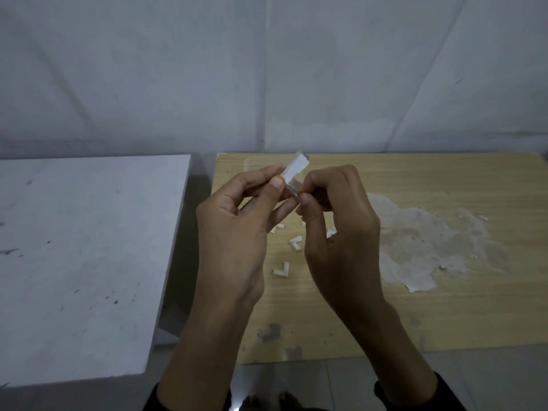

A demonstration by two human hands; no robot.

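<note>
A small white angled plastic piece (297, 171) is held up above the wooden table (430, 315), between both hands. My left hand (237, 226) pinches its left side with thumb and fingers. My right hand (338, 221) pinches its lower end between thumb and curled forefinger. Several small white L-shaped corner pieces lie on the table below the hands, among them one (281, 269) near the front and one (296, 242) just behind it; others are partly hidden by my fingers.
A white block or table (83, 256) with dark specks stands to the left, separated by a narrow gap. The wooden top has a large pale worn patch (424, 247) on the right. A grey wall is behind; tiled floor shows below.
</note>
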